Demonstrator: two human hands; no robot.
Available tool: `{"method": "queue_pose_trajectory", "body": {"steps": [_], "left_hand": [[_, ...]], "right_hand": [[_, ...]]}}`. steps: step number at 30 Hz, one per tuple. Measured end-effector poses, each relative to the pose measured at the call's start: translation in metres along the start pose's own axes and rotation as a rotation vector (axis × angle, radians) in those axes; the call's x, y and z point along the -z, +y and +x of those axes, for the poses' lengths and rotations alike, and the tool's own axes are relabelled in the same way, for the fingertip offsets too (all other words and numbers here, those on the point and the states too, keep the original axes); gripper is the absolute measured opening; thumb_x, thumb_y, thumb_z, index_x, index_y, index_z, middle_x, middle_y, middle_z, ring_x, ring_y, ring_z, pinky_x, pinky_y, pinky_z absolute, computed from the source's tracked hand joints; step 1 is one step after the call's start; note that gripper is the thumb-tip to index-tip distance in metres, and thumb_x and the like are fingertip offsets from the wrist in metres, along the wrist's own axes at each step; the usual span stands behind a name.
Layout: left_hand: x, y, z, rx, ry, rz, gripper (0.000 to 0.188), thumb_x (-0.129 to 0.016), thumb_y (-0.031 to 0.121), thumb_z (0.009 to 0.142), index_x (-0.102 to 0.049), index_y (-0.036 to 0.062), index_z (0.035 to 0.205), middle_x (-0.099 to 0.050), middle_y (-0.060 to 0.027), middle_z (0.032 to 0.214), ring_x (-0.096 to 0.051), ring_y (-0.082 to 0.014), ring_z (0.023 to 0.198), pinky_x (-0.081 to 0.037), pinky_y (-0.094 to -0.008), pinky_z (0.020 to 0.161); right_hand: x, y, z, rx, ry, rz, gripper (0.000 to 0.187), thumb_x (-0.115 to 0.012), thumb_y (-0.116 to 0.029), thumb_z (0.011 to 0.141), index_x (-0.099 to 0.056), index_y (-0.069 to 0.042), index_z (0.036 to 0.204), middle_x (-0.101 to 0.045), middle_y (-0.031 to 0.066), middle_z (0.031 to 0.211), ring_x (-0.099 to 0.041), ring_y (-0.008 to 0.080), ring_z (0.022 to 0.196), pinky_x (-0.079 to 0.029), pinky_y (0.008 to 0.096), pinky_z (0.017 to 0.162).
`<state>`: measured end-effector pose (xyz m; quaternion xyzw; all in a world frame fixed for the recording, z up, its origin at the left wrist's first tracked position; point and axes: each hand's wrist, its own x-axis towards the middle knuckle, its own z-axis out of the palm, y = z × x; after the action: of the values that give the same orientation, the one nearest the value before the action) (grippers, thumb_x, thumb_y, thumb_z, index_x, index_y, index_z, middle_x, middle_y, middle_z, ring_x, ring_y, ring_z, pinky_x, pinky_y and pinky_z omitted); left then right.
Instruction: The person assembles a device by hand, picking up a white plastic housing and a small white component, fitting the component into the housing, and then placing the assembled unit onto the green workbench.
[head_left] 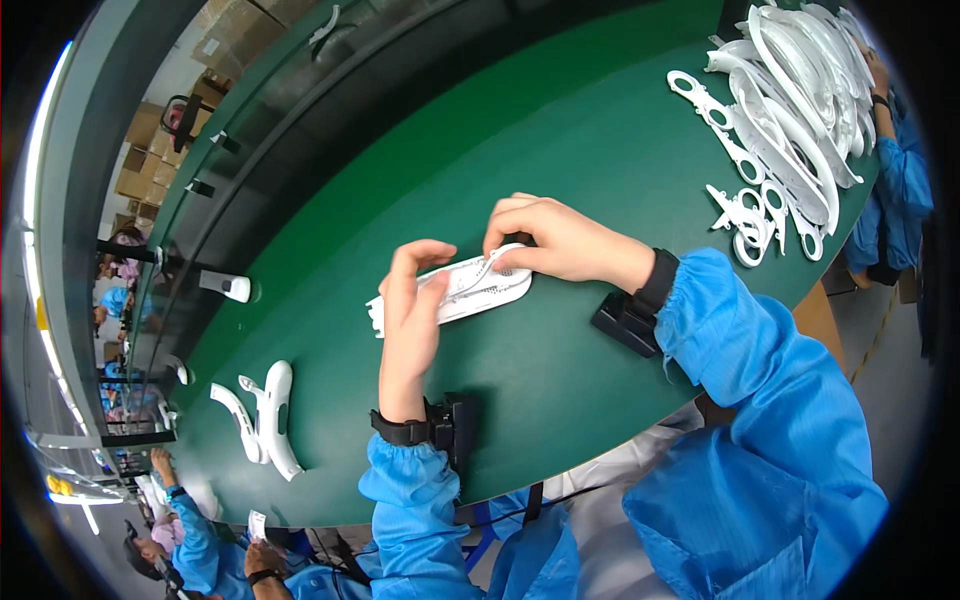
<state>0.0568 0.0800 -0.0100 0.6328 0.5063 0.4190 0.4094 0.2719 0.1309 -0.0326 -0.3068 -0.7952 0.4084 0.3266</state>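
Observation:
A long white plastic shell [487, 297] with a rounded right end and ribbed inside faces up between my hands, just over the green table. My left hand [408, 315] grips it near its left end, thumb on the inner side and fingers curled at the far edge. My right hand [555, 240] is closed at the rounded end, with thumb and index finger pinched at the rim. Whether a small separate part sits between those fingertips is hidden. Both wrists carry black straps with small black boxes.
A tall heap of white curved shells [790, 90] lies at the far right, with white ring-ended pieces [745, 220] beside it. Several curved white parts [270, 415] rest at the left on the green table [600, 130]. Co-workers in blue sleeves [195, 530] sit lower left and far right.

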Motion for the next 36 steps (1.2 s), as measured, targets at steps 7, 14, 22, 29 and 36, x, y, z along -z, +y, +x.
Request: {"method": "queue_pose_trajectory", "body": {"steps": [7, 14, 22, 29, 36], "left_hand": [[-0.004, 0.013, -0.003, -0.131, -0.075, 0.611, 0.011, -0.074, 0.016, 0.072, -0.068, 0.0076, 0.076, -0.065, -0.0037, 0.104, -0.054, -0.0215, 0.105, -0.026, -0.0384, 0.097], [-0.011, 0.006, -0.003, -0.122, -0.046, 0.686, 0.017, -0.076, 0.020, 0.070, -0.066, 0.0062, 0.069, -0.066, -0.0023, 0.106, -0.052, -0.0218, 0.102, -0.028, -0.0372, 0.095], [-0.011, 0.010, -0.005, -0.162, -0.018, 0.736, 0.015, -0.073, 0.014, 0.064, -0.060, 0.0067, 0.064, -0.065, -0.0002, 0.098, -0.052, -0.0226, 0.098, -0.030, -0.0386, 0.090], [-0.019, 0.022, -0.005, -0.049, 0.040, 0.800, 0.022, -0.077, 0.020, 0.068, -0.062, 0.0064, 0.078, -0.064, -0.0044, 0.097, -0.054, -0.0256, 0.099, -0.033, -0.0384, 0.088], [-0.022, 0.037, 0.012, 0.255, -0.113, 0.916, 0.022, -0.078, 0.024, 0.071, -0.072, 0.0103, 0.087, -0.069, -0.0108, 0.072, -0.067, -0.0296, 0.080, -0.043, -0.0431, 0.077]], "right_hand": [[-0.009, 0.016, 0.011, -0.033, -0.088, 0.116, 0.018, -0.073, -0.020, 0.081, -0.069, -0.006, 0.091, -0.062, 0.0046, 0.093, -0.056, 0.0212, 0.098, -0.042, 0.0341, 0.089], [-0.009, 0.016, 0.008, -0.030, -0.091, 0.190, 0.017, -0.073, -0.016, 0.080, -0.069, -0.004, 0.091, -0.061, 0.0063, 0.097, -0.060, 0.0228, 0.090, -0.047, 0.0347, 0.082], [-0.012, 0.010, 0.009, 0.106, -0.162, -0.135, 0.032, -0.073, -0.019, 0.073, -0.061, -0.007, 0.100, -0.060, 0.0072, 0.099, -0.057, 0.0264, 0.099, -0.041, 0.0398, 0.086], [-0.010, 0.006, 0.011, -0.029, -0.208, -0.125, 0.043, -0.076, -0.017, 0.068, -0.051, -0.009, 0.103, -0.057, 0.0076, 0.100, -0.053, 0.0270, 0.097, -0.040, 0.0377, 0.085], [-0.008, 0.018, 0.017, 0.022, -0.217, -0.241, 0.028, -0.071, -0.030, 0.074, -0.066, -0.006, 0.088, -0.063, 0.0084, 0.094, -0.055, 0.0265, 0.092, -0.043, 0.0386, 0.083]]}}
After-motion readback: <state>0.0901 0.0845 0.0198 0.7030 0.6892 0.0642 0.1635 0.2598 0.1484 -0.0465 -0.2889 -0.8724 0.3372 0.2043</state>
